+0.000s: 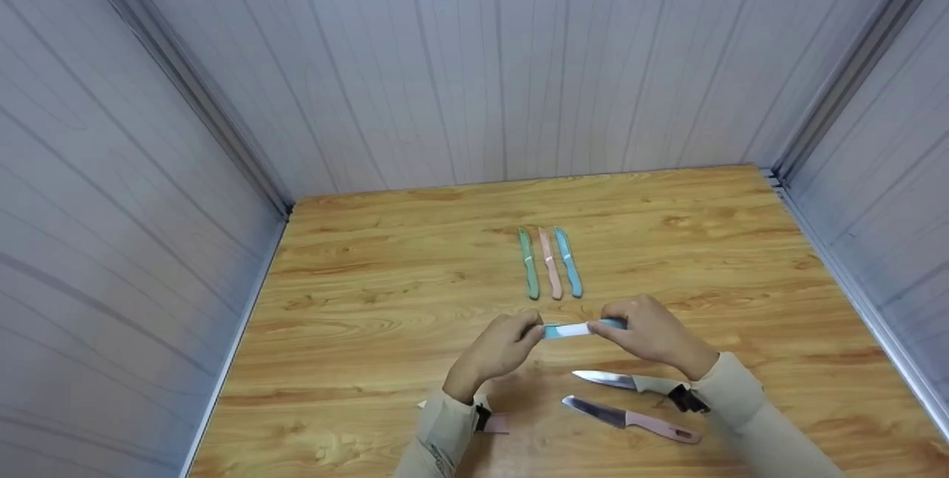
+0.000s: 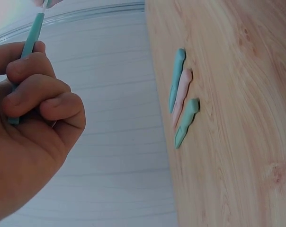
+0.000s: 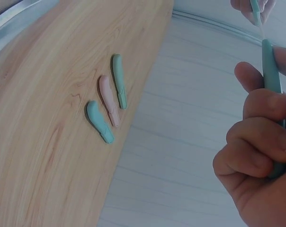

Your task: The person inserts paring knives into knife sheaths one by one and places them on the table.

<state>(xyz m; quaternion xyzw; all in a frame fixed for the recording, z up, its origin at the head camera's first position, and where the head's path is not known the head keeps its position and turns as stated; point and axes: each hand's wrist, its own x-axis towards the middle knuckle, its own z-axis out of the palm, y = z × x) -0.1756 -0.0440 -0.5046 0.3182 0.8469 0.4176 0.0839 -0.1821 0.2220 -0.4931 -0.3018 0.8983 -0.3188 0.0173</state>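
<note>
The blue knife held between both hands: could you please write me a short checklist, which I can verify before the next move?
1. Right hand grips the blue handle: ok, fingers curled round it.
2. Left hand grips the blue sheath: ok, fingers curled round it.
3. Blade fully covered: not ok, part shows between the hands.
4. Direction of its cutting edge: cannot tell.
5. Other blades covered: not ok, the pale-green-handled knife and pink-handled knife lie bare on the table.
6. Three sheathed knives apart from the hands: ok, they lie beyond them.
</note>
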